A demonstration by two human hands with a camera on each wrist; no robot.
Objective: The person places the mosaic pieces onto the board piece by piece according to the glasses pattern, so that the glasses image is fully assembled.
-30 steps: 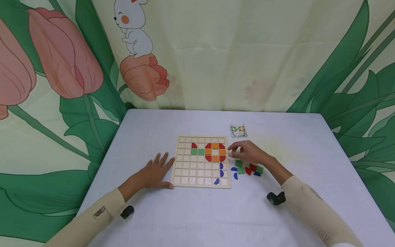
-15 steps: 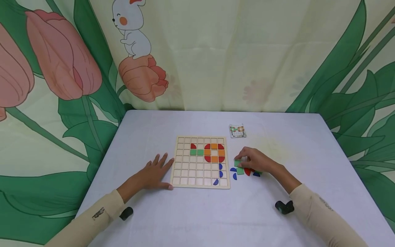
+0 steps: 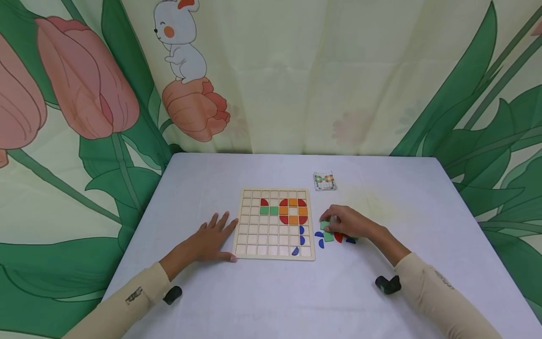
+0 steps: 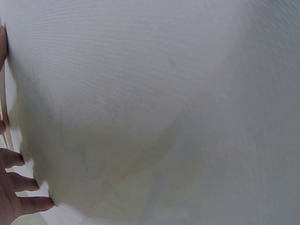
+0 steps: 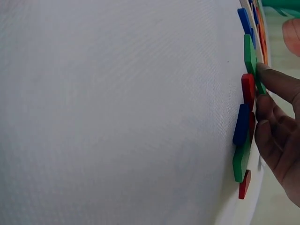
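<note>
A wooden grid board [image 3: 250, 235] lies on the table, with red, orange, green and blue tiles in its right and upper cells. Spread fingers of my left hand [image 3: 211, 240] rest along the board's left edge; the left wrist view catches only some fingertips [image 4: 35, 204]. To the right of the board my right hand [image 3: 349, 221] pinches a green square tile [image 3: 325, 225] between thumb and fingers at the loose pile. Beneath and beside it lie another green square [image 3: 328, 237], a red tile [image 3: 338, 238] and blue half-rounds [image 3: 321, 244]. The hand partly covers the pile.
A small printed pattern card [image 3: 324, 181] lies behind the board on the right. White cloth covers the table [image 3: 271, 301]. A printed curtain [image 3: 288, 94] hangs behind it. Black wrist cameras [image 3: 387, 285] sit under both sleeves.
From the board's upper right edge my right hand has come down and right to the loose tiles, where its fingers close on a green square. The left hand stays at the board's edge.
</note>
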